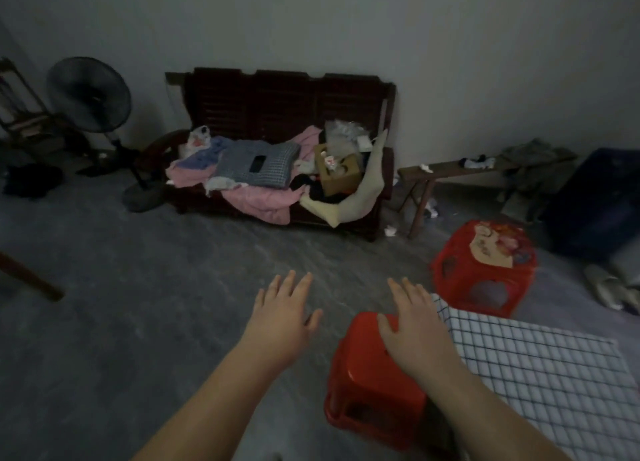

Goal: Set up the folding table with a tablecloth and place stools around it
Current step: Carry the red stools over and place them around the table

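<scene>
left grip (282,318): a bare hand, fingers straight and spread, palm down, holding nothing. it hovers over the grey floor (138,287), left of the near red stool (363,374).

right grip (414,329): a bare hand, fingers straight, palm down, holding nothing. it lies over the top of the near red stool; contact with the stool cannot be told.

the near red stool stands on the floor just beside the left edge of the white checked tablecloth (540,374). the tablecloth lies spread flat at lower right and hides the table beneath it.

the far red stool (485,266), with a printed picture on its seat, stands on the floor just beyond the far corner of the tablecloth.

background: a dark wooden sofa (287,114) heaped with cloth against the wall, and a standing fan (88,95) to its left.
</scene>
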`<state>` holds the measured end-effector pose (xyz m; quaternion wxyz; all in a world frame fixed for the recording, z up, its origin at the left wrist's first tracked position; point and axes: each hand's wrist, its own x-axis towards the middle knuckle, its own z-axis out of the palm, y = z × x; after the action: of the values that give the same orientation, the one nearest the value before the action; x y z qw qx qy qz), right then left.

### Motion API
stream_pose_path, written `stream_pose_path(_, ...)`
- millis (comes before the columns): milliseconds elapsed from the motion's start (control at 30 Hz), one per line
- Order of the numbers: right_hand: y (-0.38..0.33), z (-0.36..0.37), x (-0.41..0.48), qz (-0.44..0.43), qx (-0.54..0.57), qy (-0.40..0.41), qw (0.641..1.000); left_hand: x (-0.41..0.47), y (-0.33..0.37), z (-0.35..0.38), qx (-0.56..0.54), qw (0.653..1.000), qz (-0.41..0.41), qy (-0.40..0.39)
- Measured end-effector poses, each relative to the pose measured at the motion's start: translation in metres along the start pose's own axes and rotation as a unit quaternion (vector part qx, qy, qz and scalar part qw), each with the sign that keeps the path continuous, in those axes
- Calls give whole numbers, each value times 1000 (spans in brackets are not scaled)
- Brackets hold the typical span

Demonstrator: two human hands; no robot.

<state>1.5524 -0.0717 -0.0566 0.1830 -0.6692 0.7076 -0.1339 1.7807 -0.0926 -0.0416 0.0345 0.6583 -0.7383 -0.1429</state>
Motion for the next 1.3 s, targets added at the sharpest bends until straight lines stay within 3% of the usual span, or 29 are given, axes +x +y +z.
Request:
stream_pose_path(267, 28, 0, 83, 180, 8, 64, 982, 179, 38, 5, 21, 980, 186, -74)
stream_pose_path(533, -5, -10, 109, 415, 63, 187, 888, 308, 103, -5, 104, 883, 433, -147)
stream_pose_path(700, -35, 5, 84, 521, 57, 228, 820, 315, 132, 9, 111, 812, 546, -175)
stream_pose_path(933, -85, 36, 48, 617, 60, 297, 726, 272, 122, 13, 111, 728, 640, -220)
stream_pose_path(1067, -116, 71, 39, 642, 51, 325, 692, 260, 91, 15, 114, 705, 667, -210)
stream_pose_path(1300, -170, 108, 41, 663, 78, 318, 674, 257, 46, 18, 108, 690, 681, -218)
